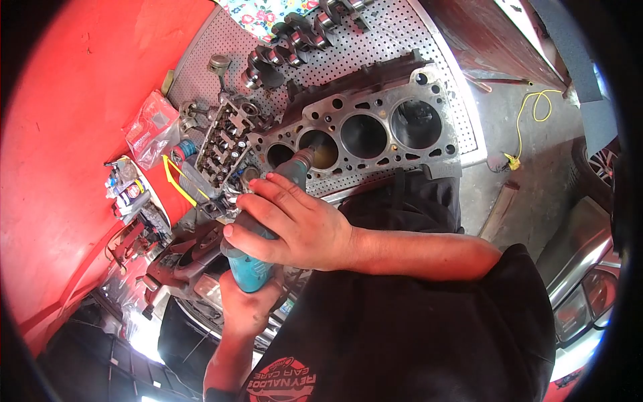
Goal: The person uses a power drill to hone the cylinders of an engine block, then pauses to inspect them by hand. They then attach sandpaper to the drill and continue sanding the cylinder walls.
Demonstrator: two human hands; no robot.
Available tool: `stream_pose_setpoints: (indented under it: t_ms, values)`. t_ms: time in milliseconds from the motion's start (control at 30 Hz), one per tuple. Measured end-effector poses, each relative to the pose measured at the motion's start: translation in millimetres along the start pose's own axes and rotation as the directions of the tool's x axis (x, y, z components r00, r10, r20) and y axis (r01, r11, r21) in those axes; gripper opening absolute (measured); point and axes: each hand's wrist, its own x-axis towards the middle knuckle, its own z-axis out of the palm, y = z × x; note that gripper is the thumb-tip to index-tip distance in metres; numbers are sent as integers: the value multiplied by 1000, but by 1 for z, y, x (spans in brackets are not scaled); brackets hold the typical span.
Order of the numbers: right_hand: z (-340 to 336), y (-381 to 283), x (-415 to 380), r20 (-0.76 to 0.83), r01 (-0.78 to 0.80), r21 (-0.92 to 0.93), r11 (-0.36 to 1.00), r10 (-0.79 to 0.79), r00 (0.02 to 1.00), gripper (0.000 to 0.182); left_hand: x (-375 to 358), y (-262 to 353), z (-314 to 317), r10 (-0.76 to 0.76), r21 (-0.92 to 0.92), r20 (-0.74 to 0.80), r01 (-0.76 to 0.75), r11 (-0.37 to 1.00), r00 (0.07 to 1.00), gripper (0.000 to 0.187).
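Observation:
A teal cordless drill (pixel 249 268) is held over an engine block (pixel 365 107), its chuck (pixel 305 158) pointing at the second cylinder bore (pixel 327 153) from the left. That bore looks yellowish-brown inside. Whatever the chuck holds is mostly hidden. My left hand (pixel 249 305) is closed around the lower part of the drill, near my body. Lying over the drill's housing from above, my right hand (pixel 298 224) wraps its fingers round it. Just left of the block is a cylinder head (pixel 226 144) with its valve springs showing.
A crankshaft (pixel 295 40) lies behind the block on the perforated metal table (pixel 201 67). Pistons with rods (pixel 219 65), a plastic bag (pixel 153 127) and bottles (pixel 130 193) are at the left. A yellow cord (pixel 524 120) lies on the floor at right, near a car (pixel 583 261).

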Motion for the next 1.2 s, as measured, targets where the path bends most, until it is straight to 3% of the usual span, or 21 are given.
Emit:
stream_pose_setpoints:
  t_ms: [467,667,867,1200]
  values:
    - [3,-2,2,-15,0,8,1000,0,1000,50,-3,2,-1,-17,19,-21,18,1000,1000,17]
    - [4,2,-1,-8,-7,7,1000,7,1000,51,4,-4,-1,4,-56,25,-3,998,1000,17]
    - [-2,11,-3,8,-35,13,999,34,999,52,13,3,7,-72,-8,5,72,997,997,10]
    - [-3,28,-15,64,-54,31,998,52,997,53,31,-7,20,-48,8,20,47,999,999,4]
